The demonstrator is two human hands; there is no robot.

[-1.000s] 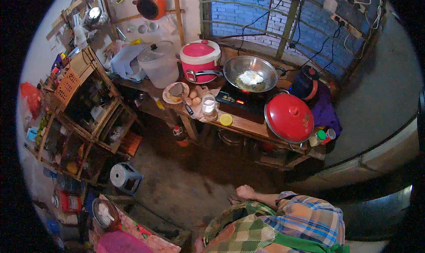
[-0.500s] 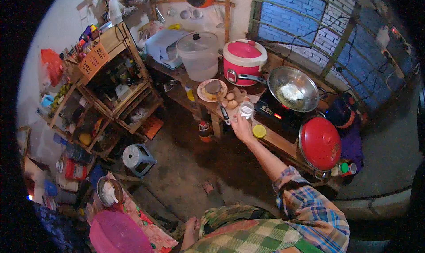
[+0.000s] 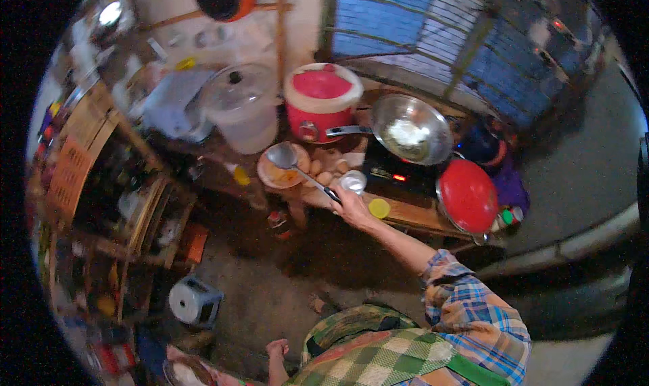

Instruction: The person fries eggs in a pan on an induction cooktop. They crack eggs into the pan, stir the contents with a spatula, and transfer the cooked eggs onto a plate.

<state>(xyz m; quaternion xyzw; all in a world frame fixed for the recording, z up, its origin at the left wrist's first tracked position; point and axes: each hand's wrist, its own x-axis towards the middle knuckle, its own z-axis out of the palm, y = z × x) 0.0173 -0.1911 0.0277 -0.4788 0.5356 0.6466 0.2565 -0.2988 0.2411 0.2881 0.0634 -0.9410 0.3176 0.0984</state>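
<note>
My right hand is closed around the dark handle end of a metal spatula. The spatula's broad head rests over a plate with yellowish food on it. A small clear jar with white contents stands just beyond my fingers. Several eggs lie between plate and jar. A round yellow lid sits to the right of my hand. My left hand hangs low beside my apron, its fingers curled, with nothing visible in it.
A steel pan with white stuff inside sits on a lit cooktop. Behind the plate stand a pink rice cooker and a lidded clear bucket. A red lid leans at the right. A stool stands on the floor.
My right hand has shifted from the jar to the spatula handle, and the spatula has swung slightly. My left hand has come into clearer view. The whole view has turned and shifted.
</note>
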